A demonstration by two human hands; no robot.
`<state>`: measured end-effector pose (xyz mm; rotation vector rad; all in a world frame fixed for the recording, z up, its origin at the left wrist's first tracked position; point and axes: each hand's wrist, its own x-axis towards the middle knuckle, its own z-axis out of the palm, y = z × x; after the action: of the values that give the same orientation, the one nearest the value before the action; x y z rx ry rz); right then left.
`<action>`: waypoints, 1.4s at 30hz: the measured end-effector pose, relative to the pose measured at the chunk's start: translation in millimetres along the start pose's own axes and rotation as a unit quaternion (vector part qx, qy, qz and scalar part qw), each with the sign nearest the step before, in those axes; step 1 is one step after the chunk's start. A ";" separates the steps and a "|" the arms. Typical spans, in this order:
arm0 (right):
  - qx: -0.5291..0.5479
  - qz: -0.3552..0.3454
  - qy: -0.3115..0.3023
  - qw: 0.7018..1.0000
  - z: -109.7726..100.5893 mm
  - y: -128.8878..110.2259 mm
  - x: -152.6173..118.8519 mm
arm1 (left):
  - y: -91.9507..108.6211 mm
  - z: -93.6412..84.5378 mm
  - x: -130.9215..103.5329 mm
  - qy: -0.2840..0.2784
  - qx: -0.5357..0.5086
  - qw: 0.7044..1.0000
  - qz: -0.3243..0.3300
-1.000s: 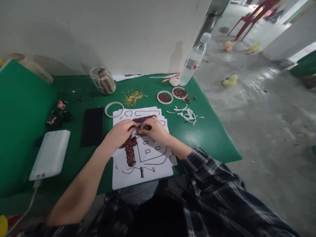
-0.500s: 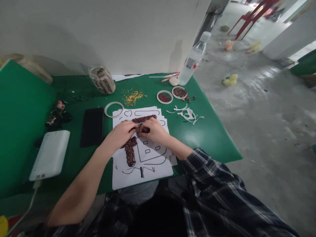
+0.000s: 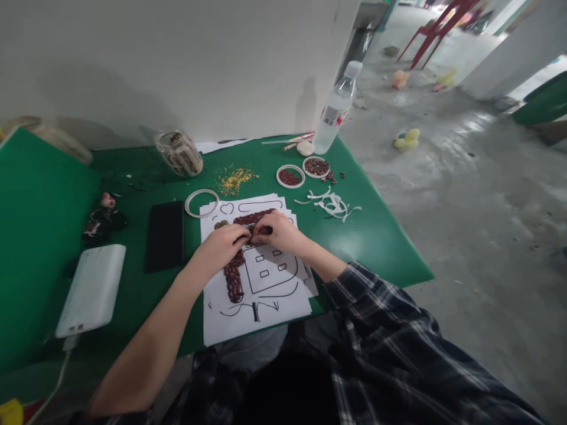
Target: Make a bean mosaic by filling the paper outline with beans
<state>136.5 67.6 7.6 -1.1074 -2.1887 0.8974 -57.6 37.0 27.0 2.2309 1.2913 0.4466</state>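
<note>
Left hand point(image 3: 225, 243), right hand point(image 3: 280, 234) partly hide drawing point(image 3: 274, 283); anything pinched seemingly too small to tell. Red chair point(image 3: 436, 32) cropped above.

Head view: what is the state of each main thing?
Left hand: fingers bent
Right hand: fingers bent
Paper sheets: stacked, partly covered
Power bank: cable plugged in
Phone: lying flat, dark
Bottle: standing upright
Jar: contents inside
Left dish: holding beans
Right dish: holding beans

Glossy beans point(image 3: 233, 284), matt paper point(image 3: 217, 329)

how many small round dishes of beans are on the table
2: a left dish beyond the papers, and a right dish beside it, nearer the bottle.
</note>
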 end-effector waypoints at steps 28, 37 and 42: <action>-0.038 0.027 0.035 0.998 -12.6 3.8 -1.5 | 4.6 9.4 -2.2 0.018 -0.008 1.000 -0.005; -0.055 -0.104 -0.101 0.988 -10.0 3.6 -1.8 | -2.6 3.7 -3.0 0.079 0.029 0.996 -0.036; -0.043 -0.119 -0.103 0.987 -1.5 5.4 -2.6 | -5.7 7.4 -2.2 0.060 0.052 0.996 -0.041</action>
<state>141.6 68.3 4.0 -0.7966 -2.4866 0.8487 -58.8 35.5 17.7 2.2557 1.4943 0.4995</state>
